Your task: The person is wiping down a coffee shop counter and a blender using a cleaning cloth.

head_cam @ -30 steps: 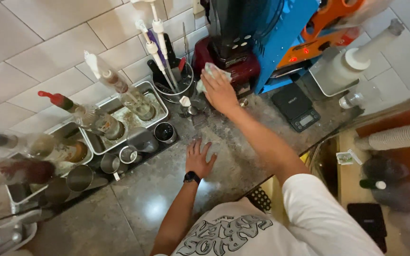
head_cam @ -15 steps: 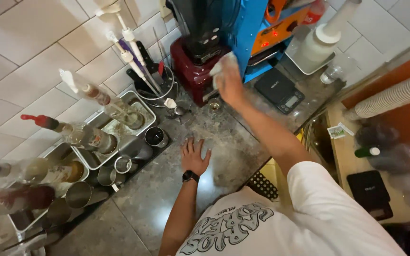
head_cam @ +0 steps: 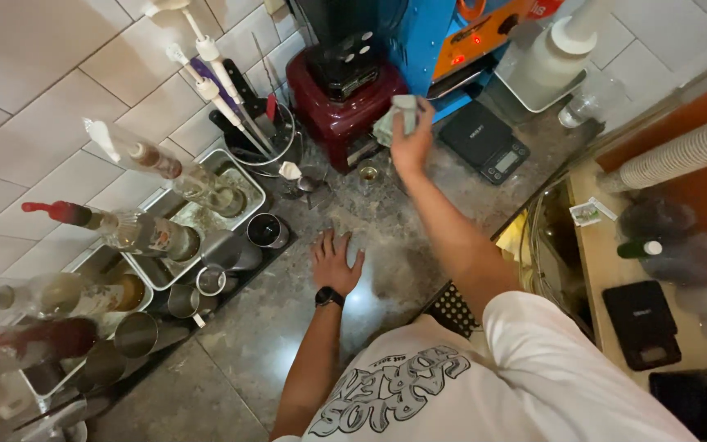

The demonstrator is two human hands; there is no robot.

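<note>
My right hand (head_cam: 409, 141) is raised and shut on a crumpled pale green cloth (head_cam: 394, 119), which it holds against the right side of a dark red blender base (head_cam: 339, 106). My left hand (head_cam: 335, 260), with a black watch on its wrist, lies flat and spread on the grey stone counter (head_cam: 272, 327). A small round cup (head_cam: 367, 174) stands on the counter just below the cloth.
Steel trays (head_cam: 206, 214) hold pourer bottles and jiggers at the left. A tub of tools (head_cam: 265, 141) stands beside the blender, with a blue machine (head_cam: 452, 41), a black scale (head_cam: 484, 143) and a white squeeze bottle (head_cam: 554, 53) at the right. Paper cups (head_cam: 681, 151) lie stacked at far right.
My right hand and the cloth have slid a little along the blender base toward its right side. My left hand has stayed flat on the counter while the view shifted.
</note>
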